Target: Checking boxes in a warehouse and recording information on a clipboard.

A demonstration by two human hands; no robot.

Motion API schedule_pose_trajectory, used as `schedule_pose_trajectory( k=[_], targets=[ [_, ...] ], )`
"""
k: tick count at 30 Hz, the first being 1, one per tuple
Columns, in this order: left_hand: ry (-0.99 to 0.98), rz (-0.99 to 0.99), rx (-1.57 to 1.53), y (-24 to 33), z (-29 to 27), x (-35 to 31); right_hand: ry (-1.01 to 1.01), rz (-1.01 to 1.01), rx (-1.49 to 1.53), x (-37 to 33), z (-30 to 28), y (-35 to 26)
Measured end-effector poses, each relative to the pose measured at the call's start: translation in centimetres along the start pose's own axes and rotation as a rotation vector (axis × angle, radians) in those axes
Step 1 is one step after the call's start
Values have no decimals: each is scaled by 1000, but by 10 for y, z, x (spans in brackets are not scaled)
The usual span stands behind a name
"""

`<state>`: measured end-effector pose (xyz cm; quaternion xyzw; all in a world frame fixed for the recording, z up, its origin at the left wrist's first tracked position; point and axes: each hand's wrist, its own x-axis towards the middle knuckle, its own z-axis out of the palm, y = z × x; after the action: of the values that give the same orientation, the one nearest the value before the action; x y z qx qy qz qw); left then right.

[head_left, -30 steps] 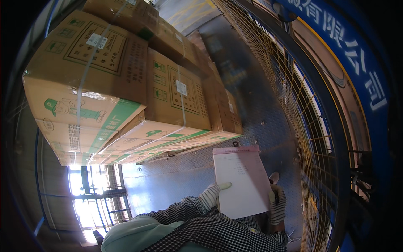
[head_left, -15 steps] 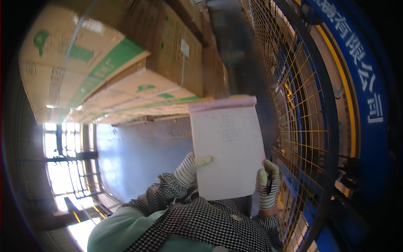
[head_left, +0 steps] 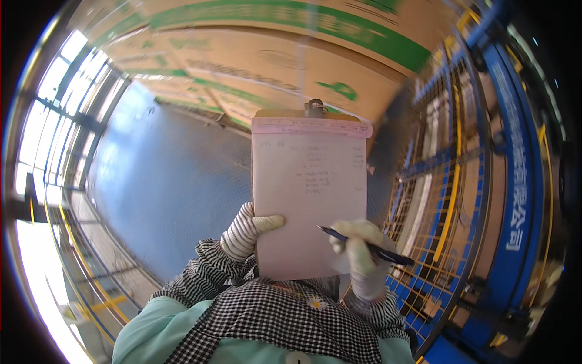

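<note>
A clipboard (head_left: 262,113) with a dark clip at its top is held upright in front of my chest, a white paper pad (head_left: 297,224) with faint handwriting lying on it. My left hand (head_left: 251,229), in a striped glove with pale fingertips, grips the board's left edge with the thumb over the paper. In my right hand (head_left: 362,252), gloved the same way, a dark pen (head_left: 388,255) is pinched between thumb and fingers. Its tip points left, over the lower right of the page; whether it touches the paper I cannot tell.
Large strapped cardboard boxes (head_left: 242,60) with green print are stacked ahead. On the right stands a yellow mesh fence (head_left: 433,242) beside a blue metal beam (head_left: 515,182). The blue-grey floor (head_left: 170,176) stretches left toward bright windows (head_left: 66,79).
My right hand has left the board's right edge and now holds the pen over the page. The view has turned right, so the boxes now lie straight ahead. My left hand keeps its grip.
</note>
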<state>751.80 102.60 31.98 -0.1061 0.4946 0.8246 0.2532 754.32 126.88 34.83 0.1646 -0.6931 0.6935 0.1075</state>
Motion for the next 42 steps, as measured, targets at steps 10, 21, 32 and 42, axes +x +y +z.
schedule_pose_trajectory(
  k=[10, 21, 32, 42],
  targets=[
    [219, 242, -172, 192, -468, -250, -346, -294, 80, 71, 592, 60],
    [259, 169, -241, 211, -497, -248, -230, -263, -88, 85, 629, 61],
    [398, 307, -324, 242, -499, -203, -409, -467, -40, 182, 648, 86],
    [404, 313, -334, 272, -531, -192, -460, -484, -28, 216, 685, 100]
  ],
)
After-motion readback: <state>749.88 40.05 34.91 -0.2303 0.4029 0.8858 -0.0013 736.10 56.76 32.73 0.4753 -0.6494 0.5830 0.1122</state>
